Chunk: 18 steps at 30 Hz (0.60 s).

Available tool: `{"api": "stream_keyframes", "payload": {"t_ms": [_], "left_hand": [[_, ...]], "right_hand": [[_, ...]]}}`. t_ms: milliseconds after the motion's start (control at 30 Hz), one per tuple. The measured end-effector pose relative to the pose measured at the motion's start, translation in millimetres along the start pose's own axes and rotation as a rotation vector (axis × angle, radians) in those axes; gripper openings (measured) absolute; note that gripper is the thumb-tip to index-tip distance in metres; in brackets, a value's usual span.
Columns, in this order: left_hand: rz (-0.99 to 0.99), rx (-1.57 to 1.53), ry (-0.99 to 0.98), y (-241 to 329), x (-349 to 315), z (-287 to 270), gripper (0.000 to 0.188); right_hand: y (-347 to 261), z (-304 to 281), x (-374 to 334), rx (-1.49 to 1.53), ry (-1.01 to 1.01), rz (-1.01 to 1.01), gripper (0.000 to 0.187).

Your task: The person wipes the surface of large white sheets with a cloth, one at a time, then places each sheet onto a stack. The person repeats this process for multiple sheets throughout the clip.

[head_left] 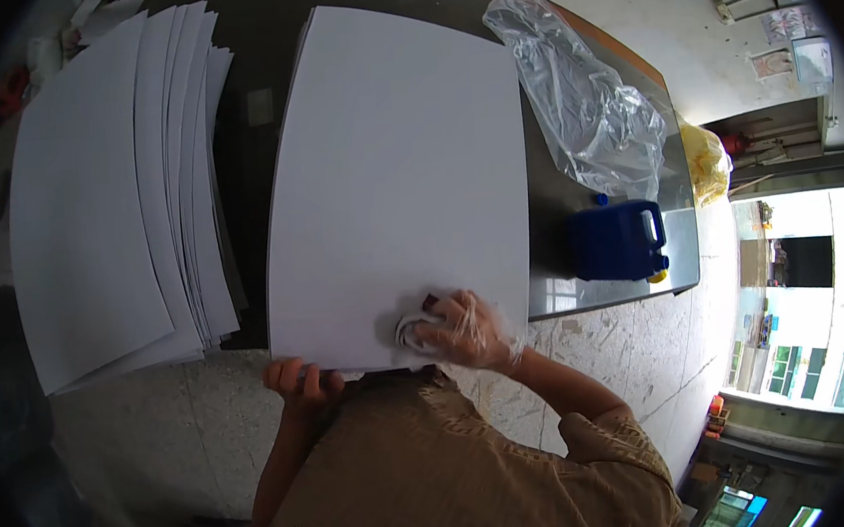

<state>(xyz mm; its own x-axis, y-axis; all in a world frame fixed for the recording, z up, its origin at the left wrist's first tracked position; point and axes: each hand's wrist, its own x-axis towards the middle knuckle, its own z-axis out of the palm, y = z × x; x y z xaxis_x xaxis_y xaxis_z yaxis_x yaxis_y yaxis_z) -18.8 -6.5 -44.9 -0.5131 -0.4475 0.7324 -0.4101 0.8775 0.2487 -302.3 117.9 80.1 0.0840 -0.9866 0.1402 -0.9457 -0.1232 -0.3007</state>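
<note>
A large white sheet (398, 155) lies on the dark table in front of me, with other sheets showing under its left edge. My right hand (470, 332), in a clear plastic glove, is closed around a crumpled white cloth (412, 333) with a dark patch. It presses the cloth on the sheet near its front edge. My left hand (304, 378) is at the sheet's near left corner, its fingers curled over the edge. The thumb is partly hidden.
A fanned stack of white sheets (86, 213) lies on the left. On the right are a crumpled clear plastic bag (594, 108) and a blue jug (616, 241) with a small blue cap (601, 200) beside it. A yellow bag (706, 163) stands beyond the table (673, 211).
</note>
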Motion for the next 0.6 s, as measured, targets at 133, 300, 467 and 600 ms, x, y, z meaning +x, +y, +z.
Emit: {"api": "stream_keyframes", "payload": {"t_ms": [133,300,467,600], "left_hand": [[-0.034,0.026,-0.022,2,-16,-2,0.033],[-0.053,0.058,0.007,8,-12,-3,0.039],[-0.027,0.071,-0.015,3,-17,-3,0.040],[-0.001,0.063,-0.053,0,-7,-4,0.039]], "right_hand": [[123,3,92,-0.163,0.102,0.005,0.036],[317,-33,241,-0.345,0.334,0.270,0.040],[352,-34,273,-0.311,0.471,0.223,0.040],[290,-8,190,-0.353,0.306,0.250,0.045]]}}
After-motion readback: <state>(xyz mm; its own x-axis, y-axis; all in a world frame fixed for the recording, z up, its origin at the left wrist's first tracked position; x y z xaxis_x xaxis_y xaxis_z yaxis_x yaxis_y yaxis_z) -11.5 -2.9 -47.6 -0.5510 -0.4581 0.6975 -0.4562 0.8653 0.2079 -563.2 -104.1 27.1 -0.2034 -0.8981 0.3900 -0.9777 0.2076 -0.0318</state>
